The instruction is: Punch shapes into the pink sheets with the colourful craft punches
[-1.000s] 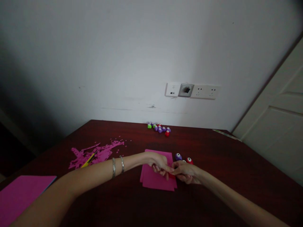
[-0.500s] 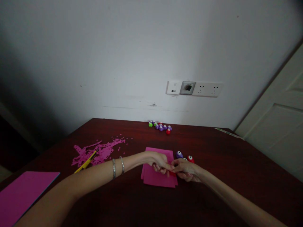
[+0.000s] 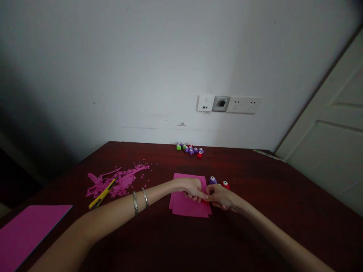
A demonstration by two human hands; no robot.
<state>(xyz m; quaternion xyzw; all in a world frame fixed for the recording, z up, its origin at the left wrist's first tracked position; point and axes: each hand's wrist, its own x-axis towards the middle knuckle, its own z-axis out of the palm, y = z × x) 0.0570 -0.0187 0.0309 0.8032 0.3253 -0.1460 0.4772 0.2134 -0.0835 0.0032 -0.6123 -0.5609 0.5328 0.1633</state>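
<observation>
A small stack of pink paper sheets lies on the dark red table. My left hand, with two bracelets on the wrist, is closed and pinches the right edge of the sheets. My right hand meets it there, fingers curled round a small red object that is mostly hidden. A purple punch and a red punch stand just beyond my right hand.
Several small coloured punches sit at the table's far edge by the wall. Pink paper scraps and a yellow cutter lie at the left. A large pink sheet covers the near-left corner. A door stands at the right.
Both hands stay joined at the sheets' right edge, with only small finger shifts. The view has tilted slightly, so everything sits a little higher in the picture.
</observation>
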